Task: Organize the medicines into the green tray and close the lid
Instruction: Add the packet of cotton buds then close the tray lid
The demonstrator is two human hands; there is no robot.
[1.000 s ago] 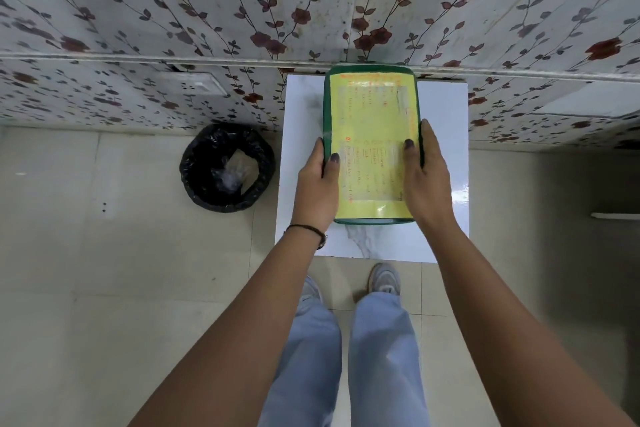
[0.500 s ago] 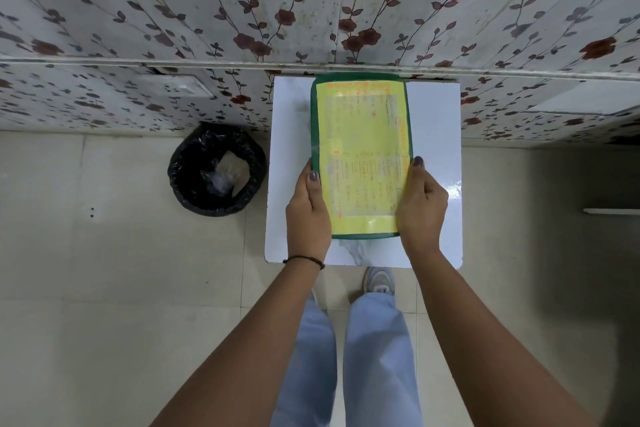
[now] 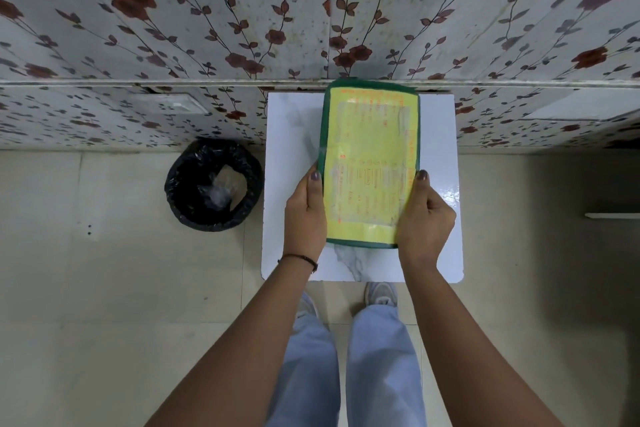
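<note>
Hidden: the inside of the green tray [image 3: 370,163] is covered by its lid, so no medicines can be seen; the fingers of both hands pass under the tray's long edges and are out of sight.
Hard to read: the yellow sheet [image 3: 369,135] on the lid carries orange print too blurred to make out; the contents of the black-lined bin [image 3: 213,185] show only as pale crumpled shapes.
Cut off: both forearms run out of the lower edge of the picture; the legs and shoes are partly hidden by the table [image 3: 287,156].
Left hand [image 3: 306,215]: clamped on the tray's left long edge near the closer end, thumb laid on top along the rim, a dark band at the wrist.
Right hand [image 3: 427,215]: clamped on the tray's right long edge opposite the left, thumb on top, knuckles bent.
Tray position: lengthwise over the middle of the white table, far end at the flowered wall [image 3: 207,31]; whether it rests on the table or is lifted off it cannot be told.
Bin position: on the floor, just left of the table.
</note>
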